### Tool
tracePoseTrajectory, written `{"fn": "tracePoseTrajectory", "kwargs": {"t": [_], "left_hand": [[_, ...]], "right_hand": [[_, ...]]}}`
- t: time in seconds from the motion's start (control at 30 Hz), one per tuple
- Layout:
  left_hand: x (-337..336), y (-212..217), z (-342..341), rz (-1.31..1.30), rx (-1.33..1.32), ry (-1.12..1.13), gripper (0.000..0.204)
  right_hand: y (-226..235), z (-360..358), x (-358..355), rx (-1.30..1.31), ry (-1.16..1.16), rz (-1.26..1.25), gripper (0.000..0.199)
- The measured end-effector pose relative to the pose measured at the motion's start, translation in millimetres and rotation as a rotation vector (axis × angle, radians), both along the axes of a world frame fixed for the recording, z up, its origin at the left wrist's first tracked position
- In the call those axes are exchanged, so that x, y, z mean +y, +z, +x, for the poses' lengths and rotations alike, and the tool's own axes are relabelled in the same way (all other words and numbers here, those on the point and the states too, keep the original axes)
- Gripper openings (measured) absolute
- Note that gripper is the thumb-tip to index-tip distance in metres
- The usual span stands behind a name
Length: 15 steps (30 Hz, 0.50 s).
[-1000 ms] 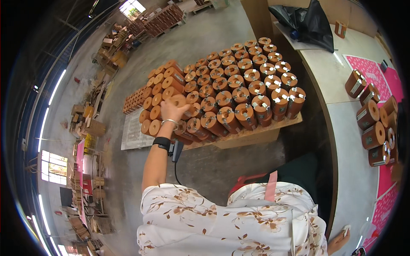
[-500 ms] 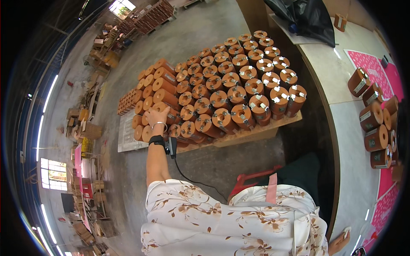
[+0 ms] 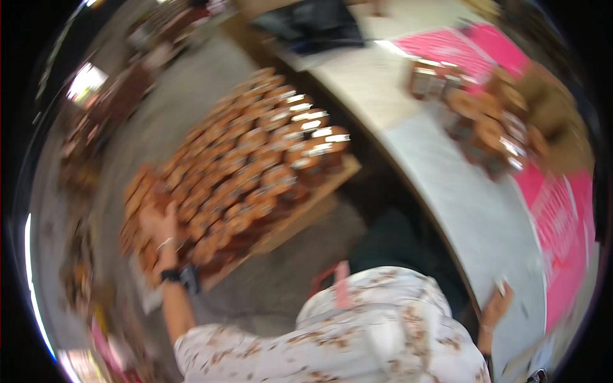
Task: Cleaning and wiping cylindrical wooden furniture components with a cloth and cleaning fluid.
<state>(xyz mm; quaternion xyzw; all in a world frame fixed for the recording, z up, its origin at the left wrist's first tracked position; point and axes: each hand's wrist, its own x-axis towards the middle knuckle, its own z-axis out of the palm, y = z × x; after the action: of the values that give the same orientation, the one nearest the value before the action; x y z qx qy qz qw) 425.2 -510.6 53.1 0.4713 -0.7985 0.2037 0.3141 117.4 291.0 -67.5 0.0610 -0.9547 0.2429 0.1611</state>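
My left hand is on the brown hollow cylinders at the left end of the stack, its fingers over one of them. Motion blur smears the fingers, so I cannot tell whether they grip it. Many similar cylinders stand close together in rows to the right, with shiny pieces on the tops of the nearer ones. Far to the right, my right hand is at the near edge of the pale table. Its fingers are closed on a small white thing, too blurred to name.
A wooden pallet or board bears the rows. On the table are more brown cylinders, pink printed sheets, a brown carton and a black plastic bag. A red chair or stool is beside my body.
The view has swung right, so the stack appears further left and more of the table shows. My left hand stays at the stack's left part. The right hand now shows more fully.
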Motion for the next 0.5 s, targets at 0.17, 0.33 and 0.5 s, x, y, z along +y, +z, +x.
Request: {"fn": "tracePoseTrajectory", "kwargs": {"t": [0.17,0.33,0.5], "left_hand": [[94,73,-178,0.694,0.33,-0.607,0.05],[285,105,-359,1.093,0.049,-1.403,0.064],[420,61,-455,0.793,-0.128,-1.721,0.082]], "right_hand": [[39,0,-54,0.164,0.112,0.072,0.023],[61,7,-60,0.177,0.046,0.058,0.024],[63,4,-62,0.161,0.028,0.01,0.028]]}}
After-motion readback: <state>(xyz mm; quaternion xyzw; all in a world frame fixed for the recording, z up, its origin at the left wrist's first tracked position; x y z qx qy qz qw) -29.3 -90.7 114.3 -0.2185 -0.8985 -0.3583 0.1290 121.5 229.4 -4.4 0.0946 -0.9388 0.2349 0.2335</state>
